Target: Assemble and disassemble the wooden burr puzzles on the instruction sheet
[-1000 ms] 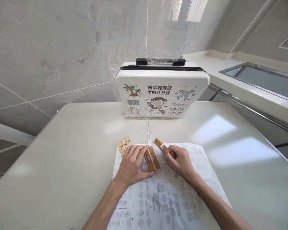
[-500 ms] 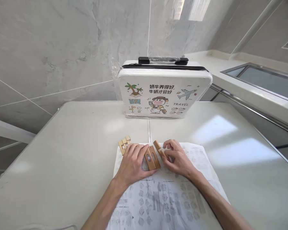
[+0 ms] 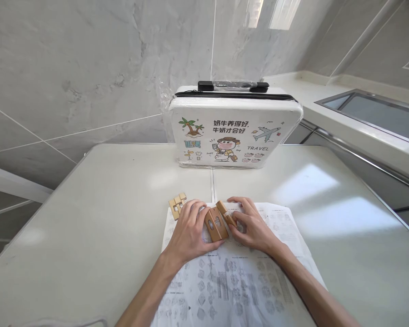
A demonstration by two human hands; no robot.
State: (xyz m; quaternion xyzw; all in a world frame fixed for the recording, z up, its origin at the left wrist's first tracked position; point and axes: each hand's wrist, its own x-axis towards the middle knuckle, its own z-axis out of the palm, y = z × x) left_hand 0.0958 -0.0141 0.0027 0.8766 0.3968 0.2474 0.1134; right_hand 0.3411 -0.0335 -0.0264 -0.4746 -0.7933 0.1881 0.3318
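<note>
My left hand (image 3: 191, 229) grips a notched wooden puzzle block (image 3: 215, 225) and keeps it upright on the printed instruction sheet (image 3: 238, 281). My right hand (image 3: 250, 225) pinches a second wooden puzzle piece (image 3: 225, 212) and presses it against the right side of that block. Just left of my left hand, a small cluster of joined wooden pieces (image 3: 177, 204) lies at the sheet's top left corner. Both hands rest on the paper.
A white plastic-wrapped suitcase (image 3: 235, 129) with cartoon travel prints stands at the far edge of the white table (image 3: 98, 218), against a marble wall. To the right run a counter and a sunken sink (image 3: 378, 113).
My right hand has carried its wooden piece leftward until it meets the block in my left hand. The left hand and the block have hardly moved.
</note>
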